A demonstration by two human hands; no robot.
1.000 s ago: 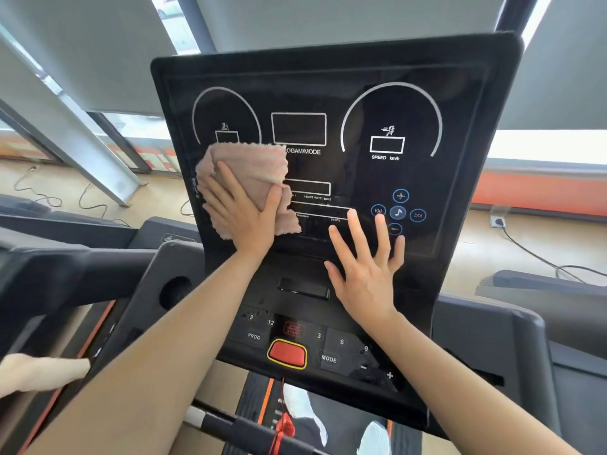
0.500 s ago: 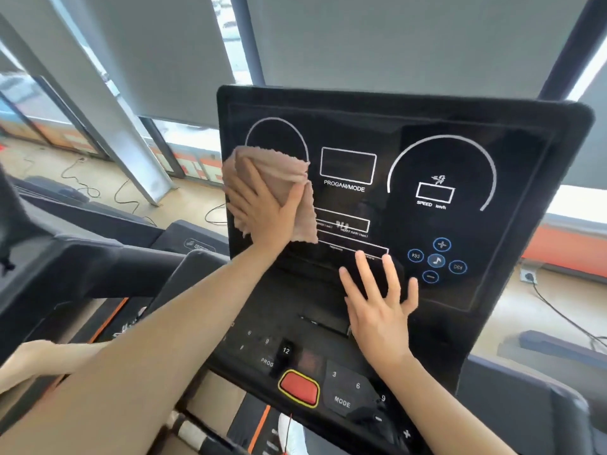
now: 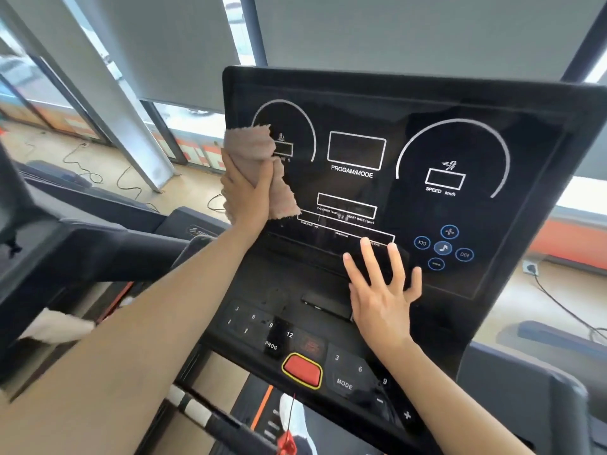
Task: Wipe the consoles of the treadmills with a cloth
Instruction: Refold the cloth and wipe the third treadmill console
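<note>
**Inspector:** Grip first: left hand (image 3: 249,192) is closed on the pinkish cloth (image 3: 254,159), bunched under the palm and pressed to the console's left edge, at about nine o'clock on the screen. Right hand (image 3: 382,290) holds nothing; its fingers are spread wide and flat.

**Assistant:** Going largest to smallest, why that arrangement?

**Inspector:** Treadmill console (image 3: 410,103) is tilted toward the person, so the free palm, at six o'clock below the readouts, probably steadies it against the wiping push. Cloth hangs loose below the thumb, covering part of the left dial. Red stop button (image 3: 302,369), near six o'clock on the lower panel, is clear of both hands, sensibly. The right dial and media keys appear not yet reached.
</note>
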